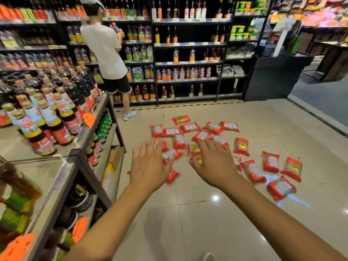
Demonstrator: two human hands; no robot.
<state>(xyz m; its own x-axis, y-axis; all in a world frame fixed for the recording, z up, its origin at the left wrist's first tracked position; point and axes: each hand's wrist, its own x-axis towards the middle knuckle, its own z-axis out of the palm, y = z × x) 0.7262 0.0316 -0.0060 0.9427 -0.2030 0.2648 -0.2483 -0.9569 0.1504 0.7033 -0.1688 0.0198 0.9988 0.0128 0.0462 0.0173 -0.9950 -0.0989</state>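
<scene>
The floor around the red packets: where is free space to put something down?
Bare tiles lie nearest the camera, before the red packets, and beyond them up to the striped line. Crowded: under the left hand and right hand, and further right.

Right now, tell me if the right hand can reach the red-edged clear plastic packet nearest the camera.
Probably yes: the right hand is open with fingers spread, and the red-edged clear plastic packet lies uncovered on the pale tiled floor to its right.
</scene>
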